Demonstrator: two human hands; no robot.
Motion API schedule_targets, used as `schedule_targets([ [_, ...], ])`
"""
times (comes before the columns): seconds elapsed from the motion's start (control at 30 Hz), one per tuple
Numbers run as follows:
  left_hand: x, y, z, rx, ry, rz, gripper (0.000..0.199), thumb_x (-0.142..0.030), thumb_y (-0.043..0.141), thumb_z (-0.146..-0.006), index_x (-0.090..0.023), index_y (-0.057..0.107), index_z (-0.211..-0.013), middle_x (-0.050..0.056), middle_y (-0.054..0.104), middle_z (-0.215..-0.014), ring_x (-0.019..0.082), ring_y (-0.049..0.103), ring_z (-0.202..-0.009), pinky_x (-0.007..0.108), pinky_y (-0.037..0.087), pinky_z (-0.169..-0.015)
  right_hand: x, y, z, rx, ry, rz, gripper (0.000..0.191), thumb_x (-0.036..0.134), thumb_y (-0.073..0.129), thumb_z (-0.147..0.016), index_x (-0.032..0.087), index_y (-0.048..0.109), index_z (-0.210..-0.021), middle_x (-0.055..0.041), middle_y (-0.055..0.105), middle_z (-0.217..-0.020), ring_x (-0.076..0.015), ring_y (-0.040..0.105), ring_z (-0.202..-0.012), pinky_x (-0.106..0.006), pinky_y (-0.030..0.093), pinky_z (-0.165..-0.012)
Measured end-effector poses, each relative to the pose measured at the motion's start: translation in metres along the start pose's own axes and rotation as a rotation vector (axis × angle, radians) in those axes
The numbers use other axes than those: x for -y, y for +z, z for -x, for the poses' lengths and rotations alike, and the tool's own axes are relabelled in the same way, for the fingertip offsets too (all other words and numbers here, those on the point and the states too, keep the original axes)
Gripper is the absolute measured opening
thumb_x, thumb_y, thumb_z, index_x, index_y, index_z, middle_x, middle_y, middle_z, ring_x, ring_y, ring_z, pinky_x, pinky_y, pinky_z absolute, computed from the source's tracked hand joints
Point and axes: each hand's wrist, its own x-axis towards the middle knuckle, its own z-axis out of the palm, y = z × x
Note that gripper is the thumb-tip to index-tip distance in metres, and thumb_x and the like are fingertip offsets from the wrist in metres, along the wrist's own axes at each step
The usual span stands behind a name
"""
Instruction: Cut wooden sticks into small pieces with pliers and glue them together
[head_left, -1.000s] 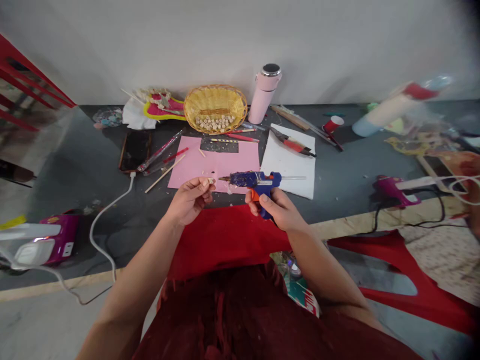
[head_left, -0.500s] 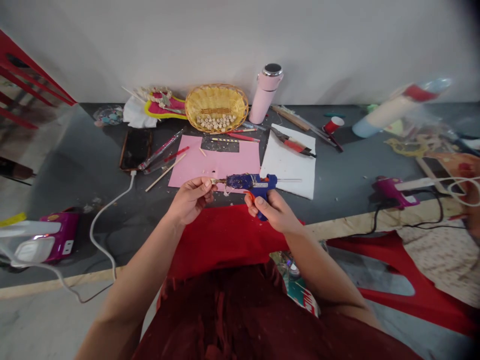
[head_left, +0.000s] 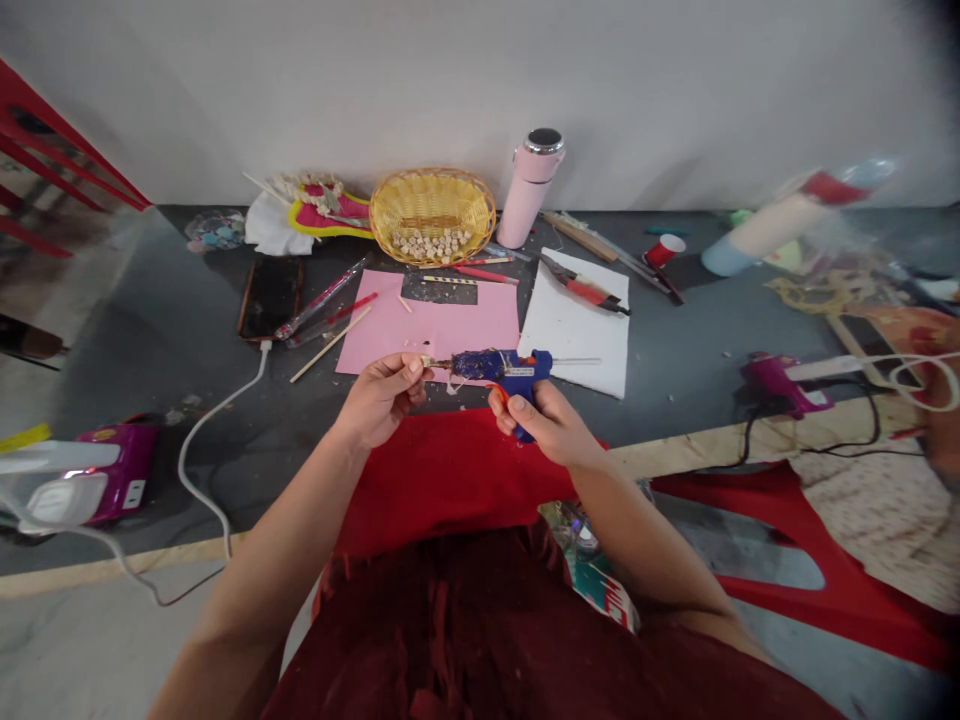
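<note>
My right hand (head_left: 541, 418) grips the handle of a blue glue gun (head_left: 480, 365), fingers round its orange trigger. A clear glue stick (head_left: 581, 360) pokes out of the gun's back end. The nozzle points left, at the fingertips of my left hand (head_left: 386, 395). Thumb and forefinger there pinch a small pale piece (head_left: 426, 361) right at the nozzle tip; its exact kind is too small to make out. Below both lies pink paper (head_left: 375, 335), and a white sheet (head_left: 559, 320) bears pliers (head_left: 585, 285) with red on the handles.
Small pale pieces lie in a yellow wicker basket (head_left: 433, 190) at the back. Beside it stands a pink flask (head_left: 531, 190). A phone (head_left: 271, 298) with a white cable (head_left: 199, 440) lies left, near a purple power strip (head_left: 120, 470). At right, another person's arm (head_left: 941, 400) shows.
Both hands and the glue gun hold nearly the same pose, the nozzle still at the small pale piece. Only a slight shift of the whole view shows.
</note>
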Motion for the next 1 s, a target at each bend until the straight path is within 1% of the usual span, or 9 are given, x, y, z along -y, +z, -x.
schedule_targets([
  [0.33,-0.002,0.003,-0.001,-0.093,0.034,0.022,0.018,-0.023,0.079,-0.064,-0.013,0.068,-0.074,-0.001,0.056,-0.065,0.004,0.042,-0.051,0.019,0.038,-0.05,0.002,-0.006,0.005,-0.001,0.01,0.062,0.03,0.045,0.044,-0.094,0.017,0.055,-0.097,-0.0015,0.051,-0.074,-0.0118,0.049,-0.064,-0.028,0.04,-0.058],
  [0.4,-0.002,0.002,-0.002,-0.116,0.057,0.042,0.017,-0.022,0.078,-0.065,-0.013,0.068,-0.075,0.0,0.058,-0.069,0.004,0.042,-0.051,0.018,0.038,-0.049,0.007,-0.019,0.007,-0.052,0.013,0.104,0.033,0.047,0.044,-0.093,0.017,0.056,-0.098,-0.0016,0.053,-0.072,-0.0125,0.051,-0.065,-0.028,0.042,-0.06],
  [0.57,-0.004,0.001,-0.003,-0.15,0.119,0.08,0.015,-0.022,0.077,-0.067,-0.014,0.067,-0.074,0.0,0.057,-0.07,0.003,0.043,-0.051,0.017,0.036,-0.048,0.004,-0.083,0.001,-0.416,0.134,0.224,0.038,0.056,0.049,-0.087,0.019,0.054,-0.092,0.0003,0.055,-0.067,-0.0116,0.054,-0.059,-0.025,0.046,-0.057],
  [0.63,-0.005,0.0,-0.003,-0.171,0.146,0.092,0.015,-0.022,0.077,-0.067,-0.014,0.066,-0.075,0.0,0.057,-0.07,0.003,0.043,-0.051,0.017,0.035,-0.047,-0.001,-0.11,-0.005,-0.452,0.267,0.402,0.042,0.06,0.039,-0.09,0.019,0.052,-0.09,-0.0008,0.057,-0.067,-0.0122,0.055,-0.058,-0.026,0.048,-0.057],
  [0.7,-0.008,-0.001,-0.003,-0.207,0.183,0.11,0.015,-0.021,0.077,-0.067,-0.014,0.066,-0.075,-0.001,0.057,-0.069,0.003,0.043,-0.05,0.017,0.035,-0.047,-0.005,-0.131,-0.01,-0.443,0.433,0.721,0.047,0.056,0.025,-0.094,0.018,0.053,-0.091,-0.0055,0.062,-0.075,-0.0141,0.06,-0.063,-0.027,0.049,-0.061],
  [0.8,-0.012,-0.004,-0.004,-0.277,0.25,0.143,0.015,-0.021,0.077,-0.067,-0.015,0.065,-0.075,-0.002,0.057,-0.069,0.002,0.042,-0.049,0.017,0.034,-0.047,-0.001,-0.151,-0.016,-0.428,0.587,1.013,0.047,0.053,0.036,-0.091,0.015,0.058,-0.075,-0.0141,0.065,-0.078,-0.0237,0.064,-0.078,-0.035,0.048,-0.07],
  [0.87,-0.015,-0.006,-0.005,-0.315,0.29,0.162,0.015,-0.021,0.077,-0.067,-0.016,0.065,-0.074,-0.002,0.057,-0.069,0.002,0.041,-0.049,0.017,0.034,-0.047,0.006,-0.154,-0.02,-0.456,0.653,1.191,0.041,0.049,0.048,-0.086,0.014,0.06,-0.068,-0.0179,0.065,-0.08,-0.0318,0.063,-0.087,-0.042,0.045,-0.075],
  [0.93,-0.017,-0.008,-0.005,-0.345,0.325,0.171,0.014,-0.021,0.077,-0.067,-0.017,0.064,-0.073,-0.003,0.057,-0.069,0.002,0.041,-0.049,0.017,0.034,-0.047,0.013,-0.146,-0.027,-0.506,0.615,1.359,0.032,0.044,0.052,-0.085,0.015,0.063,-0.075,-0.0181,0.066,-0.086,-0.0342,0.061,-0.091,-0.045,0.043,-0.078],
  [1.0,-0.018,-0.009,-0.005,-0.365,0.348,0.175,0.015,-0.022,0.077,-0.067,-0.017,0.064,-0.072,-0.003,0.057,-0.069,0.002,0.041,-0.049,0.017,0.033,-0.047,0.018,-0.128,-0.039,-0.515,0.398,1.442,0.024,0.036,0.05,-0.087,0.017,0.065,-0.089,-0.0146,0.067,-0.094,-0.0292,0.062,-0.09,-0.042,0.044,-0.078],
])
